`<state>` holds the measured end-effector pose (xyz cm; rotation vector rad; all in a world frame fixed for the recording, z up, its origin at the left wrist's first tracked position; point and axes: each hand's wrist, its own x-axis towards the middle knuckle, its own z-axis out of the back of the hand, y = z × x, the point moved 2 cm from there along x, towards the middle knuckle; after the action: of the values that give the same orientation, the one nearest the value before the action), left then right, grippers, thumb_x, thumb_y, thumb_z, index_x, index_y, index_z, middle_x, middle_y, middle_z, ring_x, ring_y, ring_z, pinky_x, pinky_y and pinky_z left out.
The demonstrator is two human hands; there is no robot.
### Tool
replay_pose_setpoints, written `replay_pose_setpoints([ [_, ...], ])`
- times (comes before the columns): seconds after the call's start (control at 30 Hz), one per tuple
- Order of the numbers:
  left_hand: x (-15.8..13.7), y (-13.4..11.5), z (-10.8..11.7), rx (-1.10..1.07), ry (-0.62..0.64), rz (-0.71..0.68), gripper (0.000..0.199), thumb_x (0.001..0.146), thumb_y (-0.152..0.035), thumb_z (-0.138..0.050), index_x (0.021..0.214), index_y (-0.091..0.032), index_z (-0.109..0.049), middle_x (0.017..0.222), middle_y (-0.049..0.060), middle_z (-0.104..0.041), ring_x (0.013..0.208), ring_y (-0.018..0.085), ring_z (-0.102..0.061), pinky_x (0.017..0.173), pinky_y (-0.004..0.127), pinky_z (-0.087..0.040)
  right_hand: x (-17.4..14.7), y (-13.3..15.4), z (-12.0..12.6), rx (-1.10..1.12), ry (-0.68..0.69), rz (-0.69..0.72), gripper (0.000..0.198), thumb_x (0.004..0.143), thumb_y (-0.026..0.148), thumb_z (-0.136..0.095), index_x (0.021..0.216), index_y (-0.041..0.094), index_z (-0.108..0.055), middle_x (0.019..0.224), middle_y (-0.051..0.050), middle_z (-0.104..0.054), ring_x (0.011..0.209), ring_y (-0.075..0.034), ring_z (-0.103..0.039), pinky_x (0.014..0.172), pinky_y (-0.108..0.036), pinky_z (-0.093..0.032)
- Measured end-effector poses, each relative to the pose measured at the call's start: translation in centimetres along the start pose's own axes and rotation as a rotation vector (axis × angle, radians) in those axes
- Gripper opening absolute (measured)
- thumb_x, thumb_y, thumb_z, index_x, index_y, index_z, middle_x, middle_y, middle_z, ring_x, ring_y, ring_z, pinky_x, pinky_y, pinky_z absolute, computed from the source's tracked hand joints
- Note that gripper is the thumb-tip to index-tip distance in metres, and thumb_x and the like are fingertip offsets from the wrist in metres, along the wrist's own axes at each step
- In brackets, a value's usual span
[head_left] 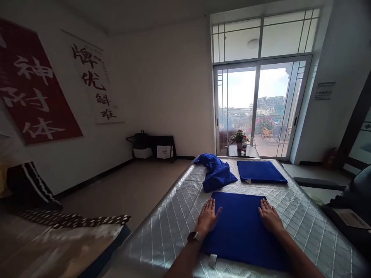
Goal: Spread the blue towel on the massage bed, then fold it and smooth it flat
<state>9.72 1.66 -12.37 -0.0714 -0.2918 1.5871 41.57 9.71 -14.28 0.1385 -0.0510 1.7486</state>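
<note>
A folded blue cloth (239, 227) lies flat on the silver quilted bed surface (162, 227) in front of me. My left hand (208, 217) rests palm down on its left edge, fingers spread, a watch on the wrist. My right hand (270, 216) presses flat on the cloth's right edge, fingers apart. Neither hand grips anything. Beyond them a crumpled blue cloth (216, 172) lies in a heap, and a second folded blue cloth (260, 171) lies flat to its right.
A glass sliding door (255, 108) stands past the bed's far end, with a small table and plant (240, 139) before it. Black bags (152, 146) sit by the back wall. Patterned bedding (58, 227) lies at left, dark furniture (348, 208) at right.
</note>
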Motion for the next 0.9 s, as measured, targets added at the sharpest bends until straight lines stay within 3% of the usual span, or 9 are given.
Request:
replay_pose_setpoints([
  [0.23, -0.5, 0.0, 0.4, -0.035, -0.017, 0.009, 0.091, 0.099, -0.068, -0.004, 0.157, -0.002, -0.028, 0.165, 0.016, -0.022, 0.154, 0.027, -0.022, 0.126, 0.045, -0.021, -2.6, 1.0, 2.9, -0.104, -0.055, 0.098, 0.062, 0.101, 0.03, -0.021, 0.155, 0.003, -0.032, 0.164, -0.014, -0.025, 0.154, -0.024, -0.016, 0.126, -0.047, -0.01],
  [0.43, -0.1, 0.5, 0.7, 0.028, -0.017, 0.008, 0.087, 0.1, -0.065, -0.008, 0.156, -0.002, -0.03, 0.164, 0.017, -0.024, 0.153, 0.028, -0.023, 0.126, 0.044, -0.023, -8.7, 0.0, 1.5, 0.034, -0.056, 0.088, 0.066, 0.102, 0.043, -0.021, 0.157, 0.007, -0.029, 0.165, -0.011, -0.022, 0.154, -0.022, -0.015, 0.126, -0.044, -0.016],
  [0.57, -0.2, 0.3, 1.5, 0.091, -0.067, 0.05, 0.085, 0.102, -0.062, -0.009, 0.154, 0.002, -0.032, 0.162, 0.021, -0.027, 0.152, 0.031, -0.027, 0.124, 0.046, -0.028, -10.7, -0.3, 0.8, 0.11, 0.023, 0.05, 0.067, 0.102, 0.043, -0.02, 0.158, 0.006, -0.027, 0.165, -0.011, -0.021, 0.154, -0.021, -0.016, 0.126, -0.041, -0.017],
  [0.67, -1.4, -3.6, 1.4, 0.067, -0.042, -0.119, 0.083, 0.102, -0.061, -0.011, 0.153, -0.001, -0.036, 0.161, 0.021, -0.029, 0.151, 0.03, -0.028, 0.123, 0.046, -0.031, -10.8, -0.1, 1.3, 0.134, 0.047, 0.028, 0.067, 0.102, 0.041, -0.02, 0.158, 0.006, -0.025, 0.166, -0.01, -0.019, 0.154, -0.022, -0.016, 0.126, -0.042, -0.017],
  [0.8, -3.4, -13.1, -0.6, -0.065, 0.038, -0.481, 0.076, 0.103, -0.061, -0.015, 0.155, -0.01, -0.037, 0.162, 0.014, -0.031, 0.152, 0.026, -0.027, 0.125, 0.044, -0.028, -10.9, 0.0, 2.2, 0.157, 0.048, 0.037, 0.066, 0.102, 0.04, -0.021, 0.157, 0.004, -0.026, 0.165, -0.012, -0.02, 0.154, -0.024, -0.015, 0.126, -0.044, -0.018],
  [0.9, -4.0, -18.9, -2.4, -0.153, 0.044, -0.618, 0.071, 0.104, -0.058, -0.016, 0.157, -0.014, -0.032, 0.163, 0.011, -0.028, 0.154, 0.023, -0.022, 0.127, 0.044, -0.023, -11.2, -0.1, 2.5, 0.149, 0.06, 0.071, 0.063, 0.101, 0.033, -0.022, 0.157, 0.005, -0.027, 0.165, -0.011, -0.02, 0.154, -0.023, -0.015, 0.126, -0.042, -0.017],
])
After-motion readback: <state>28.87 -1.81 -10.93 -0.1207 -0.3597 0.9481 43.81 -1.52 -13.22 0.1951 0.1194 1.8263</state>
